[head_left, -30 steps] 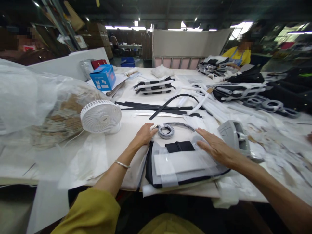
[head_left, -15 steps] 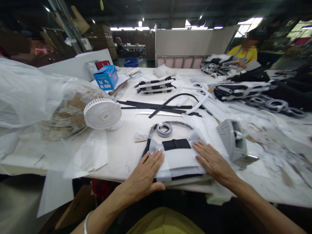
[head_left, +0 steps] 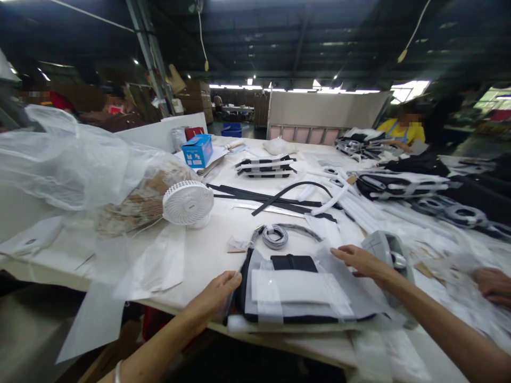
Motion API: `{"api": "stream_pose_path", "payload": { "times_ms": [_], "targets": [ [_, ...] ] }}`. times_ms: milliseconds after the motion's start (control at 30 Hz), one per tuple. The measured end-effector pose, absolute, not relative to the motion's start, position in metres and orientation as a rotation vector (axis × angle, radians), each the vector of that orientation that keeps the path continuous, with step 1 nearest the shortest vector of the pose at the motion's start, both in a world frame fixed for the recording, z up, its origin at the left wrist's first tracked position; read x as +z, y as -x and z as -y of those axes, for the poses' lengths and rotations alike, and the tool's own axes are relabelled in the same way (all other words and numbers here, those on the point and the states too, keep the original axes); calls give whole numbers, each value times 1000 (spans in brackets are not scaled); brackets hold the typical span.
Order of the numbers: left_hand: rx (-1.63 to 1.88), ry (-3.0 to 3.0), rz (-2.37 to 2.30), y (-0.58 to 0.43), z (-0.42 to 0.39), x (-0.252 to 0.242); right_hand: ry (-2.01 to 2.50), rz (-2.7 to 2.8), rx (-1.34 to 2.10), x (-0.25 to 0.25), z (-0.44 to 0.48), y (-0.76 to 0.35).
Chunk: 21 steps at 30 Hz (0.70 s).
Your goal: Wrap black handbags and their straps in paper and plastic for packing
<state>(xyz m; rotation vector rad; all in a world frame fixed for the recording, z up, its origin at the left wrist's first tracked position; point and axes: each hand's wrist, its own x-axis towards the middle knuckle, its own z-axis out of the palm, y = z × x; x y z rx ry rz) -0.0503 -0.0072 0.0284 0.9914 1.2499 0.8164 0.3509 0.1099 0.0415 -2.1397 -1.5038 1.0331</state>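
A black handbag [head_left: 293,262] lies flat at the table's front edge, covered in part by a white foam sheet [head_left: 295,287] and clear tape. My left hand [head_left: 223,287] is closed at the bag's left side, its fingers together around the edge. Over the bag's upper right side, my right hand [head_left: 359,260] pinches a thin translucent white sheet [head_left: 339,282]. The bag's strap [head_left: 301,229] stretches out behind it, with a wrapped grey coil [head_left: 274,236] beside it. A small tag packet [head_left: 237,244] lies to the left.
A white fan [head_left: 187,203] and a large plastic bag [head_left: 80,170] stand left. Black strips [head_left: 271,201] lie farther back. A grey tape dispenser [head_left: 387,252] is close to my right arm. Another person's hand [head_left: 495,284] rests at the right edge.
Both hands have come off the foam sheet's top: the left moved out to the bag's side, the right up and to the right onto the thin sheet. The camera view has tilted up.
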Motion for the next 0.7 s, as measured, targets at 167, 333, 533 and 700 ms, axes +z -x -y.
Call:
{"api": "stream_pose_path", "payload": {
  "times_ms": [167,333,533,700],
  "targets": [
    [834,-831,-1094,43,-7,28,2246,1682,839,44,-137,-324],
    [848,-675,-1007,36,-18,24,2304,1748,953,35,-142,-317],
    [863,-552,-969,23,-20,24,2187,1540,1284,31,-136,-321],
    [938,-427,-935,22,-26,19,1824,1385,1513,51,-120,-335]
  ]
}}
